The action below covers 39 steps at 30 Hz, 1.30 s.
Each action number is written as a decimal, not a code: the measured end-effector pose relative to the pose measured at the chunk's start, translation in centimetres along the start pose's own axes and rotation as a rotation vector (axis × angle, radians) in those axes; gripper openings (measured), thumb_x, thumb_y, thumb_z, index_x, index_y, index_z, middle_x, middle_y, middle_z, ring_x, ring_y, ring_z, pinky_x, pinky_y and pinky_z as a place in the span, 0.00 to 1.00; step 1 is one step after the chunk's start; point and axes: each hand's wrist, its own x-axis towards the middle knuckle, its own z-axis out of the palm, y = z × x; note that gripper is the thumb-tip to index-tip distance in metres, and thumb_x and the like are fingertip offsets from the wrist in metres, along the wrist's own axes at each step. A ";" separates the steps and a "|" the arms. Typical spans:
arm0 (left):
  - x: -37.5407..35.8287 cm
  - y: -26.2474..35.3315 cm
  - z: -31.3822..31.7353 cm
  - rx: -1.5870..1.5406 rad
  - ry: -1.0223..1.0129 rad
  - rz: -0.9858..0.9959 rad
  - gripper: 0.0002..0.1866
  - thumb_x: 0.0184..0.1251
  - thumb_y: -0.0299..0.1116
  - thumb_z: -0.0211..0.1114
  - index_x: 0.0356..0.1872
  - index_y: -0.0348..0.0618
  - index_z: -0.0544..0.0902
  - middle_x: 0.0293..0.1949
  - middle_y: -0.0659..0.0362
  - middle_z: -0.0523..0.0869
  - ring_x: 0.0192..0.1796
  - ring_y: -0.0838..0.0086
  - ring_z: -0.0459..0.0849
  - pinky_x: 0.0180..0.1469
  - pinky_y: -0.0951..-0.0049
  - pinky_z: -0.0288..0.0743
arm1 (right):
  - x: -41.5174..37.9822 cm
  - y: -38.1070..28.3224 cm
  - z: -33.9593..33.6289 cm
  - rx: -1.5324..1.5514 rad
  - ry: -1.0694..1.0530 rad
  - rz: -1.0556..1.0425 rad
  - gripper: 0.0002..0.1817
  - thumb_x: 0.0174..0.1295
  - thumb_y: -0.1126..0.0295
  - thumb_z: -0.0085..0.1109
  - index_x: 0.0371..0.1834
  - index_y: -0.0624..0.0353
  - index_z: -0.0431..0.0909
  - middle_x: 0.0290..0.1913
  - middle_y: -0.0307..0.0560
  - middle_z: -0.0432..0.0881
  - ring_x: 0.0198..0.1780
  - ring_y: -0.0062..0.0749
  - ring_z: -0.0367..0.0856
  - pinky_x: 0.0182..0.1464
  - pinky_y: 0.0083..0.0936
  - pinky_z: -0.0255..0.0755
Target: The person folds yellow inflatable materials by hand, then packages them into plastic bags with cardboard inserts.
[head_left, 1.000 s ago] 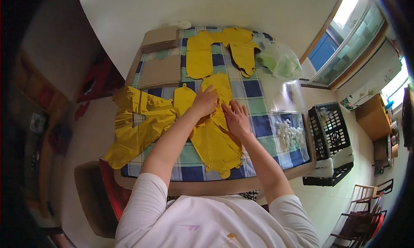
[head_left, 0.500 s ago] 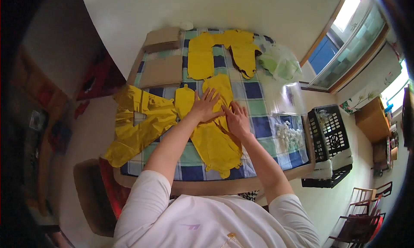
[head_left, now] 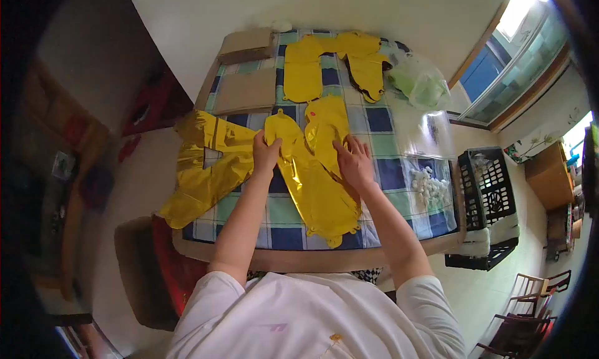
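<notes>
A flat, uninflated gold foil balloon (head_left: 331, 203) lies in front of me on the checked cloth, its two upper arms spread apart. My left hand (head_left: 266, 153) pinches the left arm's edge between thumb and fingers. Against the right edge rests my right hand (head_left: 355, 162), fingers apart, the thumb side touching the foil. To the left is another gold foil balloon (head_left: 215, 187), creased and shiny, reaching past the table edge. Farther back lies a third yellow foil piece (head_left: 303, 72), joined across the top to a part with a dark underside.
Cardboard pieces (head_left: 245, 90) lie at the back left. On the right are a clear plastic bag with green inside (head_left: 421, 84), clear plastic sleeves (head_left: 430, 134) and small white pieces (head_left: 429, 187). A black crate (head_left: 490, 187) stands beside the table; chairs (head_left: 521, 321) are lower right.
My left hand has gone from lying flat on the foil to pinching its left edge. The right hand stays by the right edge. Foil between them looks more spread, and the view has shifted slightly.
</notes>
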 end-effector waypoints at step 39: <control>-3.8 3.2 7.2 0.806 -0.272 0.620 0.27 0.69 0.41 0.55 0.64 0.36 0.67 0.66 0.45 0.66 0.66 0.54 0.66 0.65 0.54 0.59 | 0.0 0.3 0.5 0.013 0.059 -0.015 0.15 0.64 0.67 0.51 0.52 0.51 0.78 0.65 0.51 0.67 0.70 0.46 0.60 0.69 0.49 0.52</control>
